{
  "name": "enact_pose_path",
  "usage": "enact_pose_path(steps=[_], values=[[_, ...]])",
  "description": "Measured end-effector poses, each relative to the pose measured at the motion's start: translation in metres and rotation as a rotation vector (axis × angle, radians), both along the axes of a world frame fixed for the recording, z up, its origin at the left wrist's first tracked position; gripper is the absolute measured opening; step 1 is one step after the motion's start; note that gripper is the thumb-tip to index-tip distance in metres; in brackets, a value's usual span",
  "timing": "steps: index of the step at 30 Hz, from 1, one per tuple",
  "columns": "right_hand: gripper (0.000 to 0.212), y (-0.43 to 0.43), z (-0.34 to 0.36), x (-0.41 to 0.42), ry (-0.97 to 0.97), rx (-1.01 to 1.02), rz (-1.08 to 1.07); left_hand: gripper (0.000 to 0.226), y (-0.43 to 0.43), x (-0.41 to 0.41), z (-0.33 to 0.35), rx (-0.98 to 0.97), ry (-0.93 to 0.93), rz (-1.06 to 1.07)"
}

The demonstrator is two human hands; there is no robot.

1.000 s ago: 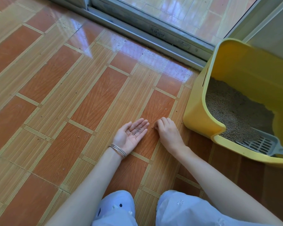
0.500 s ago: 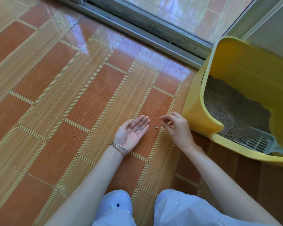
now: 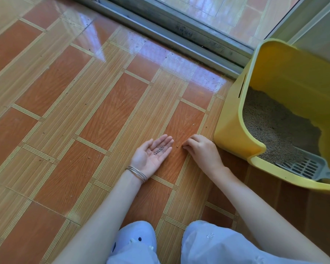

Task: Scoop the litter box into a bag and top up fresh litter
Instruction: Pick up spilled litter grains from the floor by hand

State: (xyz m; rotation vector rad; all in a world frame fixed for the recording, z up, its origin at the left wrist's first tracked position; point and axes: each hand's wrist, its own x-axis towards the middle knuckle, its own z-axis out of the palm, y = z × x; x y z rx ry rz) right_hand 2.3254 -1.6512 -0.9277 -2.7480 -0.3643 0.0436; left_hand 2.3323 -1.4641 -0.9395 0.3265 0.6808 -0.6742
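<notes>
Right hand (image 3: 202,151): your fingers curl down with the tips at the floor, just beside the litter box's (image 3: 233,115) near corner. Judged to be picking up spilled bits one by one. Whether a grain is pinched right now cannot be told.
Stray grains (image 3: 176,145): a few specks on the floor between your two hands, near the box's open side, likely kicked or tracked out.
Left hand (image 3: 151,156): palm up, fingers straight and together, lying farther from the box than the right. It serves as a tray.
Collected grains (image 3: 159,150): a small dark cluster in your left palm, kept level so nothing rolls off.
Bangles (image 3: 136,173): thin metal rings on your left wrist.
Litter (image 3: 274,121): grey-brown bed inside the box, banked higher at the far end.
Scoop (image 3: 309,168): grey, slotted, lying in the box at its nearest edge, untouched and within your right hand's reach.
Door track (image 3: 179,40): metal rail running behind the box.
Bag: not in view.
Stage: floor tidy-up. Scooping and topping up appear not yet resumed.
</notes>
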Motion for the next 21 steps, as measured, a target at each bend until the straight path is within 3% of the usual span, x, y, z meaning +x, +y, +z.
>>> enact_pose_path(steps=[6, 11, 17, 21], values=[[0.007, 0.009, 0.001, -0.003, -0.091, -0.115, 0.042, 0.038, 0.002, -0.002, 0.0, 0.027, -0.005, -0.017], [0.01, 0.02, -0.004, -0.007, -0.02, -0.144, -0.007, 0.038, 0.001, -0.003, -0.002, 0.057, -0.002, -0.027], [0.004, 0.024, 0.006, -0.017, -0.089, 0.222, -0.038, 0.038, -0.01, -0.008, 0.001, 0.139, -0.031, -0.116], [0.007, 0.025, 0.013, -0.016, -0.109, 0.298, 0.017, 0.038, -0.014, -0.008, 0.004, 0.096, -0.005, -0.09]])
